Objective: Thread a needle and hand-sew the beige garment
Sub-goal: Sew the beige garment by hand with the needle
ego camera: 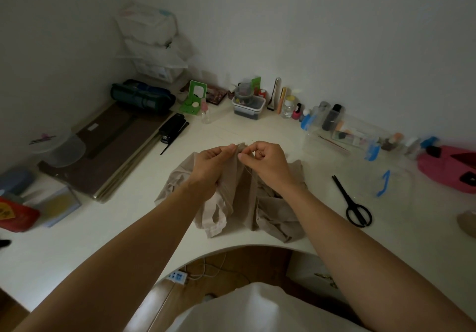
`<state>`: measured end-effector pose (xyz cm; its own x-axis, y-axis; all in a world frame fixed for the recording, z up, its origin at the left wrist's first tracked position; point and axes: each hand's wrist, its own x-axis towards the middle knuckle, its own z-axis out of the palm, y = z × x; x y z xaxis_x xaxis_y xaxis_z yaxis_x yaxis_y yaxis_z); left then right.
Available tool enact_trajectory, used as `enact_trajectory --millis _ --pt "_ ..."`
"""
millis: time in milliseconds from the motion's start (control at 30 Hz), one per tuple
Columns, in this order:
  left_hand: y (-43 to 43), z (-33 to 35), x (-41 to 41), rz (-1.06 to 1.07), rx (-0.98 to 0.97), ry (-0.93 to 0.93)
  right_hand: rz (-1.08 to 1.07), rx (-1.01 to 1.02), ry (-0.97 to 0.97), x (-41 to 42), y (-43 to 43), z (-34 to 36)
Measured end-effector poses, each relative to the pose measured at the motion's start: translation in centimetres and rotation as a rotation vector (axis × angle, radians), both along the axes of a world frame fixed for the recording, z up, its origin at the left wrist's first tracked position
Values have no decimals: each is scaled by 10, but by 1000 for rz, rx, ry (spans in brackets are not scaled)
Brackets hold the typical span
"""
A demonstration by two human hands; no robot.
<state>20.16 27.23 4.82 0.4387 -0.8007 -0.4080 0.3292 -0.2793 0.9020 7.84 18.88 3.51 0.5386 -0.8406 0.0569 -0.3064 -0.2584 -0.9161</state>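
The beige garment [237, 197] lies crumpled on the white table [128, 228], with one part lifted above it. My left hand [208, 167] pinches that raised fold at its top edge. My right hand [265, 161] is right beside it, thumb and forefinger pinching a thin needle [251, 141] whose tip pokes up past the fabric. A fine thread [247, 170] runs down from my right fingers toward the cloth. The needle's eye is too small to make out.
Black scissors [354, 203] lie right of the garment, near a clear bag with a blue clip [383, 183]. Small bottles [332, 118] line the back wall. A black stapler [171, 128], brown boards [110, 149] and a clear tub [61, 149] sit at left; a pink pouch [448, 169] at far right.
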Motion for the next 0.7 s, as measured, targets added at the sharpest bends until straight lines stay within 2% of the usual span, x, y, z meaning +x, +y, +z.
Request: enact_trajectory --millis 200,333,700 --pt "-1 -2 -1 -9 -3 28 40 2 -1 -2 0 2" --pt "-1 -3 -1 18 17 26 66 61 -60 -6 1 6" --pt "-5 -4 -3 151 44 -2 185 223 -71 -19 2 10"
